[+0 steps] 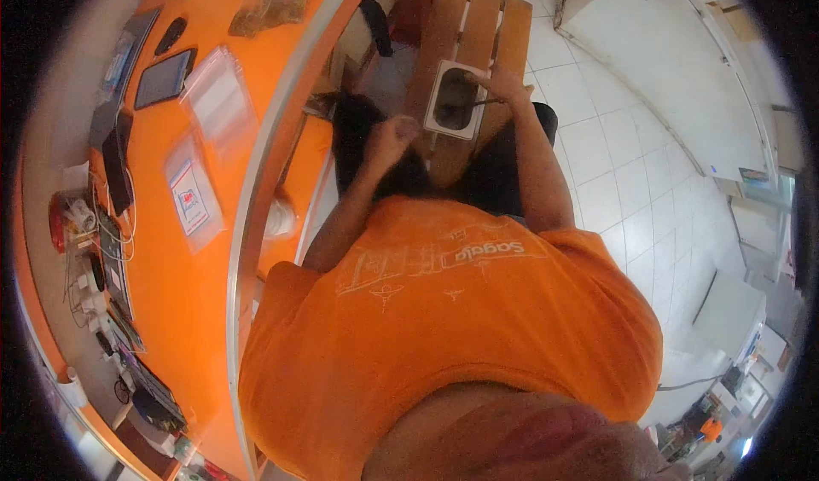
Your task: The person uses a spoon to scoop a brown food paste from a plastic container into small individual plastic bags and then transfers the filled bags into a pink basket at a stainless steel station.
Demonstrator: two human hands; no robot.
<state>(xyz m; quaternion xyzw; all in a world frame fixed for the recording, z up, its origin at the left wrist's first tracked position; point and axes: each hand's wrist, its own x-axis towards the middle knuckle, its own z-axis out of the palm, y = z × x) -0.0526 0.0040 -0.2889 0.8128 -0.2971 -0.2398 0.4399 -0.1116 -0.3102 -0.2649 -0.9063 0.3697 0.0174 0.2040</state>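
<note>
A white-bordered panel with a dark, rounded centre point(455, 100) lies on a brown slatted wooden bench in front of me point(484, 17). At the panel's right side is my right hand point(505, 86), with a thin dark tool point(487, 102) held in it; the tool's tip reaches over the dark centre, and a finger extends over the panel's upper right. The kind of tool cannot be told. My left hand point(398, 137) is curled near the panel's lower left, beside my left knee; whether it holds anything is not visible.
On the left stands an orange table with a metal edge point(246, 225). It bears clear plastic bags point(221, 100), a printed packet point(187, 198), a dark tablet-like device point(164, 79), a black computer mouse point(171, 36) and cables. A white cabinet-like surface point(665, 52) stands beyond the tiled floor at right.
</note>
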